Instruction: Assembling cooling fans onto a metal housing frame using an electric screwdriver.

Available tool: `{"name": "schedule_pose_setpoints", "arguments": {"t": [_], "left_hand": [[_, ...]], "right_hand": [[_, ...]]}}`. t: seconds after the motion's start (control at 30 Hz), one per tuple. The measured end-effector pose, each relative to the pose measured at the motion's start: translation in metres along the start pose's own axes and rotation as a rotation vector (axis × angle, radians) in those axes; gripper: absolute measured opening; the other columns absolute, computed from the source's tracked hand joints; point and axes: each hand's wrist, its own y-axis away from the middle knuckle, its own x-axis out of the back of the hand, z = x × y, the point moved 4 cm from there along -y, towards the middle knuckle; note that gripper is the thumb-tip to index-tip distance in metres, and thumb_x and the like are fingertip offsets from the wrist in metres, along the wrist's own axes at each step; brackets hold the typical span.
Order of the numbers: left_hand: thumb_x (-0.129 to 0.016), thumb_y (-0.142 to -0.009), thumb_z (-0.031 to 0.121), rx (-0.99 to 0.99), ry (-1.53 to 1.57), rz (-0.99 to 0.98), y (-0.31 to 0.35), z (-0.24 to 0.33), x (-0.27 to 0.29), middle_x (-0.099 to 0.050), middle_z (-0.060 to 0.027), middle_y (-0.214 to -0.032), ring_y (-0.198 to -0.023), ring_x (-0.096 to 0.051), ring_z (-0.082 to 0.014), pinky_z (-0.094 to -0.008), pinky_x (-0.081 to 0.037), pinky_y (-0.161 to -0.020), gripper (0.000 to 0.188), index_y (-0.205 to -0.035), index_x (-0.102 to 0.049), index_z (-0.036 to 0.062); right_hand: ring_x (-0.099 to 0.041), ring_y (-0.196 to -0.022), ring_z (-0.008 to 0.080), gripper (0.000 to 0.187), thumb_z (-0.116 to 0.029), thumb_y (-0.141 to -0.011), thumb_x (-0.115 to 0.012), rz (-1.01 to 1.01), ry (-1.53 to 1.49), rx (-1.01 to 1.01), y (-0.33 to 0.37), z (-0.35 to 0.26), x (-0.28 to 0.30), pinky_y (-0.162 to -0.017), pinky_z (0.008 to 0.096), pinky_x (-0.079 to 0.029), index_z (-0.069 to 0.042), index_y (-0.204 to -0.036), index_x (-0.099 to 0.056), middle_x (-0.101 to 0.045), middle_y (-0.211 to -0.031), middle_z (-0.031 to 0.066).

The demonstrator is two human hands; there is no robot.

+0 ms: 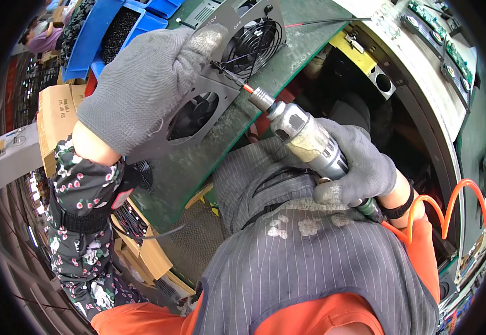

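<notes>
green tabletop [204, 162], and the left hand [148, 84] arches over a gray fan panel [226, 95], fingers hidden, grip can't be told; right hand [360, 164] wraps round a power screwdriver [308, 139]!

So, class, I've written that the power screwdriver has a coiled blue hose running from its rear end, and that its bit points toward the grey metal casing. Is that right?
Not quite: the coiled hose is orange, not blue, as the head view shows. It does run from the rear of the power screwdriver, whose bit points toward the grey metal casing.
</notes>
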Motion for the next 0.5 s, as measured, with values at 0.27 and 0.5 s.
{"name": "schedule_pose_setpoints", "arguments": {"t": [0.27,0.5], "left_hand": [[-0.042,-0.103,0.042,0.481,0.165,-0.137,-0.002,-0.007,-0.005,-0.062,-0.0224,-0.085,-0.085,-0.060,-0.0387,-0.0417,-0.047,-0.078,0.049,-0.111,-0.063,-0.0022],[-0.042,-0.103,0.045,0.372,0.074,-0.054,-0.002,-0.007,-0.006,-0.061,-0.0217,-0.082,-0.082,-0.059,-0.0395,-0.0431,-0.046,-0.077,0.052,-0.105,-0.064,-0.0019]], "right_hand": [[-0.061,-0.093,0.0175,0.077,-0.024,-0.066,-0.082,0.001,-0.015,-0.027,-0.004,-0.011,-0.002,-0.083,0.0318,-0.051,0.001,-0.130,-0.051,-0.060,-0.109,0.0102],[-0.057,-0.081,0.0118,0.065,-0.018,-0.069,-0.080,0.030,-0.318,-0.259,0.000,-0.033,-0.012,-0.073,0.0283,-0.049,0.003,-0.124,-0.054,-0.061,-0.093,0.0049]]}}
